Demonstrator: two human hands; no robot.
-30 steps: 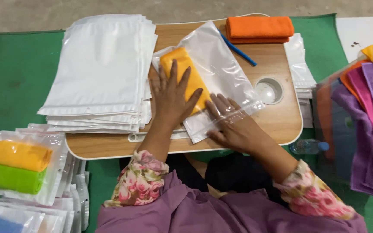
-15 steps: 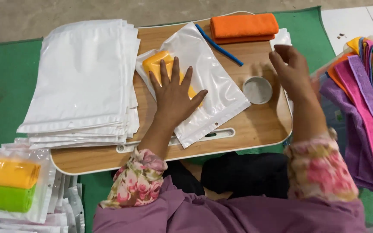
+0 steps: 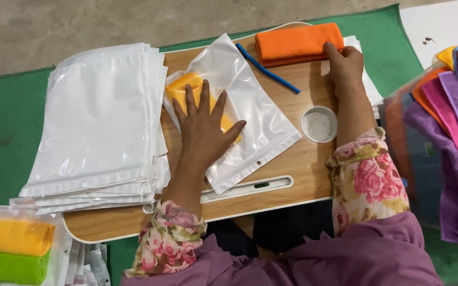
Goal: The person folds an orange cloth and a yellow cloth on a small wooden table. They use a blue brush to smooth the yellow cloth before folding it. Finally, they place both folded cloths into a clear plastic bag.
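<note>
Two hands are at work: the left hand [image 3: 203, 127] lies flat, fingers spread, pressing a clear bag [image 3: 250, 114] with one yellow cloth [image 3: 186, 90] already inside, at the table's [image 3: 292, 175] centre. The right hand [image 3: 345, 63] grips the orange cloth [image 3: 298, 42] at the upper right, not yet bagged. Empty bags [image 3: 102, 116] are stacked left; packed bags [image 3: 17, 249] sit lower left, loose cloths [image 3: 451, 122] far right.

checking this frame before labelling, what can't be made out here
Head view:
- yellow cloth: its middle hidden under the left hand.
- Hanging cloths: cut off by the right edge.
- Packed bag: cut off at the bottom left corner.
- Right hand fingertips: hidden against the orange cloth.
</note>
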